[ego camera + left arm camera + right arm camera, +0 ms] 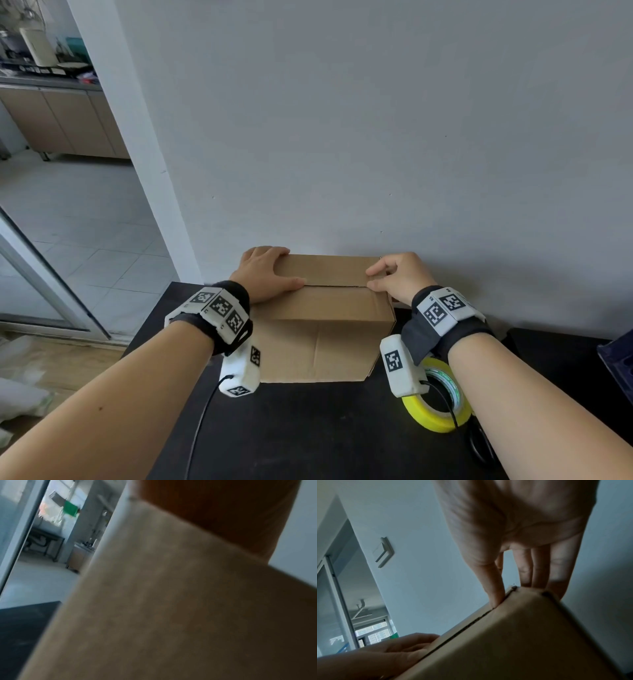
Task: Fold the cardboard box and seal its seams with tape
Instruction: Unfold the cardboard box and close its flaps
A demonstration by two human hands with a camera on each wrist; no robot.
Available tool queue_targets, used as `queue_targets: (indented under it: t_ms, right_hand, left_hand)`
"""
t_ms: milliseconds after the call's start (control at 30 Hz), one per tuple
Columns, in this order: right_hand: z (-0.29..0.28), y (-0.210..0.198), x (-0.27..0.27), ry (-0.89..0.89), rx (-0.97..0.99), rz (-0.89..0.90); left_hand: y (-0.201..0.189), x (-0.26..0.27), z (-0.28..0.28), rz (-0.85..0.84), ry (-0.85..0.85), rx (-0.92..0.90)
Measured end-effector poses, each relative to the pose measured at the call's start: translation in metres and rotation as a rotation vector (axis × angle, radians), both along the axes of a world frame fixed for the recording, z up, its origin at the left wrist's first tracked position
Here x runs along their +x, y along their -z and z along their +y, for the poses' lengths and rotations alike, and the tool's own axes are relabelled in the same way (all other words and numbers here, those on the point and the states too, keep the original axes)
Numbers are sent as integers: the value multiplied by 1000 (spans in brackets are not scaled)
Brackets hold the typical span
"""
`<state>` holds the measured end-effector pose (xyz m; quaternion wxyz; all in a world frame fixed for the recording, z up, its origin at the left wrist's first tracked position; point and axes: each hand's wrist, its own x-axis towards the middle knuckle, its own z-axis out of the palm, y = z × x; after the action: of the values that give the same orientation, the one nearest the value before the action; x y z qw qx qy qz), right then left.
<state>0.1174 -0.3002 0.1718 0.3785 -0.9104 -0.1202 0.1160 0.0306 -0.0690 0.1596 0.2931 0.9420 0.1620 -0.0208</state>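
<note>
A brown cardboard box (pixel 329 308) stands on the black table (pixel 308 431) against the wall, its top flaps folded down and meeting in a seam (pixel 335 286) across the top. My left hand (pixel 274 274) lies flat on the left part of the top, thumb along the seam. My right hand (pixel 371 278) is at the right end, fingertips (pixel 494 597) pressing on the flaps beside the seam. A yellow tape roll (pixel 435 411) lies on the table under my right wrist. The left wrist view shows only blurred cardboard (pixel 154 601).
The grey wall (pixel 376 137) rises right behind the box. The table's left edge (pixel 150 325) drops to the tiled floor and a doorway. A dark blue object (pixel 616 359) sits at the table's far right. Black cables (pixel 202 421) trail from both wrists.
</note>
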Motion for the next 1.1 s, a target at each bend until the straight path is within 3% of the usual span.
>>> queue_targets:
  t_ms: [233, 533, 700, 833, 1000, 1100]
  right_hand:
    - [3, 2, 3, 31, -31, 15]
    - [-2, 3, -4, 87, 141, 170]
    - [-2, 3, -11, 67, 130, 172]
    - [-14, -10, -22, -38, 128, 229]
    - [-39, -19, -26, 10, 195, 72]
    - [-62, -21, -27, 86, 268, 77]
  left_hand:
    - [1, 8, -2, 4, -46, -40]
    - [1, 4, 5, -15, 2, -11]
    - [12, -2, -4, 14, 40, 337]
    - [-1, 1, -9, 101, 61, 374]
    - [-34, 13, -49, -102, 157, 341]
    - [-49, 23, -86, -245, 259, 294]
